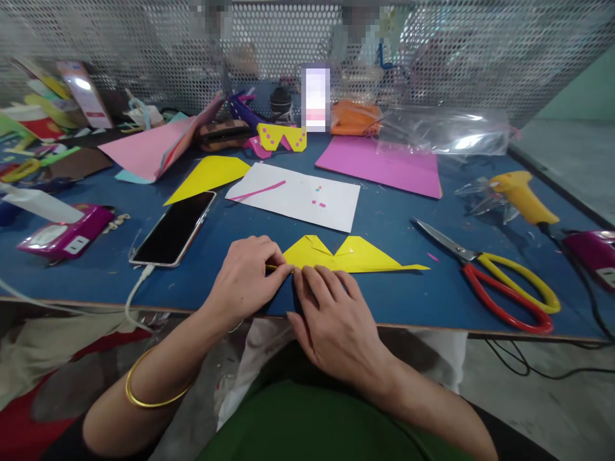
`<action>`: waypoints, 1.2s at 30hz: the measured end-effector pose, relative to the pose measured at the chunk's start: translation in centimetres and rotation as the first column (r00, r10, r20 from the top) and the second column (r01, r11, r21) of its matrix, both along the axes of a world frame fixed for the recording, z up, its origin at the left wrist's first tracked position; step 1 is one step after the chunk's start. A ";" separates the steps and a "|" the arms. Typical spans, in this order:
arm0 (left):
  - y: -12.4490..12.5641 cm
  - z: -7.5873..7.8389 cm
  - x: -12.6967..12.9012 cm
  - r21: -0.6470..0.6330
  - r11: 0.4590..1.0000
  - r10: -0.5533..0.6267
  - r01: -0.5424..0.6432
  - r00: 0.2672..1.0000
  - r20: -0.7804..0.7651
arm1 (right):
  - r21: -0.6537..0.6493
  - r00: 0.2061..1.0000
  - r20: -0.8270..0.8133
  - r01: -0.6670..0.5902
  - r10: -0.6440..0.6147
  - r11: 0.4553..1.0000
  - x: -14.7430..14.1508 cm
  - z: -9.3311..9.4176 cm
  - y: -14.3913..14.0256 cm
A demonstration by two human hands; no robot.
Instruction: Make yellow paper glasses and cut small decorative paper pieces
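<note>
A folded yellow paper piece (355, 253) with two peaks and a notch between them lies near the table's front edge. My left hand (250, 275) pinches its left end between thumb and fingers. Beside it, my right hand (336, 314) rests with fingertips pressing the paper's lower edge, the thumb apart from the fingers. A thin strip of the paper sticks out to the right. Just beyond lies a white sheet (307, 198) bearing a pink strip and several tiny paper bits. To the right, scissors (471, 256) with one red and one yellow handle lie partly open.
A charging phone (175, 230) lies left of my hands, near a yellow sheet (211, 173). Behind are a yellow paper mask (283, 137), a pink sheet (384, 166) and clear plastic (446, 131). A yellow glue gun (526, 195) with a cord stands right.
</note>
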State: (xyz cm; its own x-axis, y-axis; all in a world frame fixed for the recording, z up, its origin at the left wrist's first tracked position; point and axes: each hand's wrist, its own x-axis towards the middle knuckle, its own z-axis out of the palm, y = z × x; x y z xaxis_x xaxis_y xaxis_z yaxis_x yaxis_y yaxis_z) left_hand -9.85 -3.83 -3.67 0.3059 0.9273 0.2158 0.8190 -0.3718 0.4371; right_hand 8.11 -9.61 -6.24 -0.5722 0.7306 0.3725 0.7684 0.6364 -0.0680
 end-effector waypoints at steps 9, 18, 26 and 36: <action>0.2 0.3 -0.7 -0.044 0.999 0.011 -0.009 0.999 0.046 | 0.028 0.999 -0.024 -0.022 0.023 0.999 0.2 -0.7 0.3; 0.6 1.2 -2.0 -0.125 0.992 -0.013 0.007 0.999 -0.042 | 0.048 0.999 -0.035 -0.028 0.030 0.998 0.2 -0.8 0.2; 0.4 1.0 -1.9 -0.091 0.996 0.001 -0.006 0.999 -0.054 | 0.029 0.998 -0.047 -0.034 0.035 0.999 0.1 -0.5 0.3; 0.0 1.0 -2.2 -0.080 0.996 0.032 -0.027 0.998 0.060 | -0.082 1.000 0.025 -0.016 0.019 0.996 -0.1 0.5 0.3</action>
State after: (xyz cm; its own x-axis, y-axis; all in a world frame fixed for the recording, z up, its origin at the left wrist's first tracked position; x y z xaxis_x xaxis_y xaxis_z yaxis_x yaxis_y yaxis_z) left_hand -12.09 -3.79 -2.69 0.2670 0.9506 0.1586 0.8000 -0.3104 0.5134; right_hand 7.99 -9.27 -5.75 -0.5937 0.7480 0.2968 0.7593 0.6428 -0.1011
